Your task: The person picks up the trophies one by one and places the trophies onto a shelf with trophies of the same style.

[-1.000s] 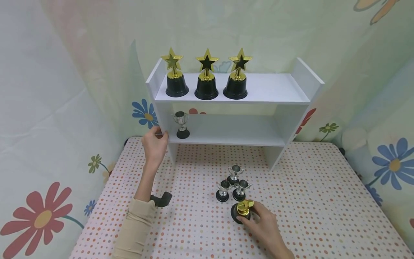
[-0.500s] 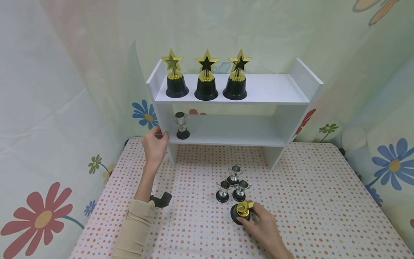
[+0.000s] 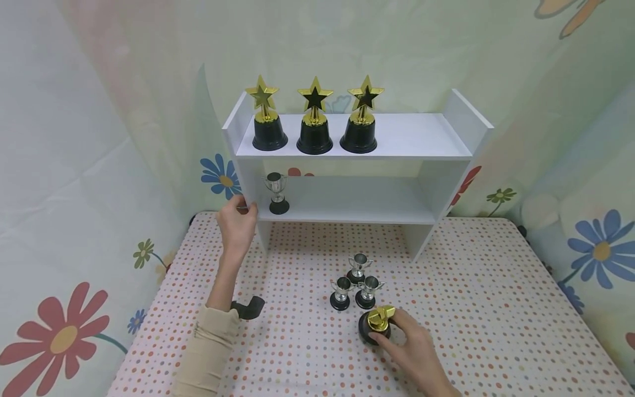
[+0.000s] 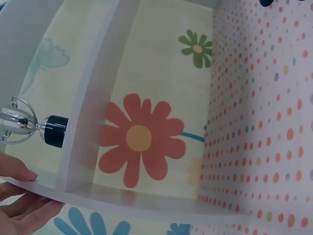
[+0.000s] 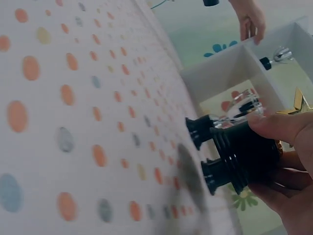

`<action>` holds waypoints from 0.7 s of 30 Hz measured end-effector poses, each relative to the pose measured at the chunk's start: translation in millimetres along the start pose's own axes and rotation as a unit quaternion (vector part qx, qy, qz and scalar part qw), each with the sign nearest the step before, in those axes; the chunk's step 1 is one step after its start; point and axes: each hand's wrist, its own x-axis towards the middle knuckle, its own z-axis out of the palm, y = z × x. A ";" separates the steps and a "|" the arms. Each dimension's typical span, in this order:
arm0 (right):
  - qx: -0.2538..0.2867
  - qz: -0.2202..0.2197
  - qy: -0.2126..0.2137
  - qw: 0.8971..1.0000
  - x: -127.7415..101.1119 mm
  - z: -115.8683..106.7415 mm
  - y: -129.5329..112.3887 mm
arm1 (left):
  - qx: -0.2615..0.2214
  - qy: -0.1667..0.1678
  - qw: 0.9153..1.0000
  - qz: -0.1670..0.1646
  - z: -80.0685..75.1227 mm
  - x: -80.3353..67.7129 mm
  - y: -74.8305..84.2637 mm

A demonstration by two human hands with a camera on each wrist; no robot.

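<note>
My left hand [image 3: 237,226] pinches the left side panel of a white two-tier shelf [image 3: 362,198], thumb inside and fingers outside in the left wrist view. My right hand [image 3: 416,353] grips a gold star trophy [image 3: 380,318] by its black base [image 5: 247,154]; the right wrist view shows the base raised off the tablecloth, a shadow beneath it. Just beyond stand three small silver cup trophies [image 3: 340,289] in a cluster, two of them partly hidden behind the base in the right wrist view. Another silver cup [image 3: 278,193] stands at the left end of the middle tier, near my left hand.
Three gold star trophies [image 3: 315,135] stand in a row on the top tier, left to centre. The dotted tablecloth [image 3: 297,342] spreads before the shelf. A black strap end [image 3: 249,307] sticks out at my left wrist. Flower-printed cloth [image 3: 149,110] hangs behind and at both sides.
My right hand and the star trophy have shifted slightly right, away from the silver cups. My left hand keeps its grip on the side panel. The head view has turned a little.
</note>
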 end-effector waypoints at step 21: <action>0.010 -0.113 0.075 0.991 66.4 -61.9 -21.2 | 0.002 0.004 1.000 -0.002 0.4 -0.9 0.5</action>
